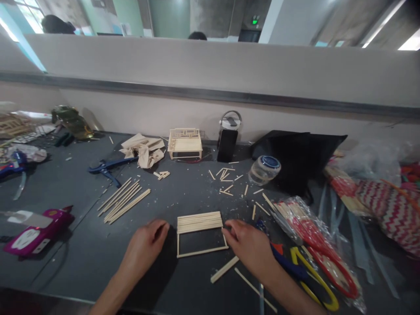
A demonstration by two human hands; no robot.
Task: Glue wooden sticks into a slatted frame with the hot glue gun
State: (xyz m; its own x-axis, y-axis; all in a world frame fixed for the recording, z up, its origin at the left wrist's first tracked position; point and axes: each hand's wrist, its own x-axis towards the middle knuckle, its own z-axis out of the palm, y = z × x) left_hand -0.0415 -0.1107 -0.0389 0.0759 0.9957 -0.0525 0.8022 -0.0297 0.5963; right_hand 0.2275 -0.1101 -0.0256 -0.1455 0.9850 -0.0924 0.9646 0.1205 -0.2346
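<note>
A small rectangular frame of thin wooden sticks lies flat on the dark table. Sticks laid side by side cover its far half, while the near half is bare. At the frame's right side is my right hand, thumb and finger drawn together against the edge by the slats. My left hand rests a little left of the frame, apart from it, with curled fingers and nothing visible in them. A few loose sticks lie just below the right hand.
A miniature stick bed stands at the back, near a phone. Left are a bundle of sticks, blue cutters and a purple glue gun. A jar, yellow-and-blue scissors and bagged sticks lie right.
</note>
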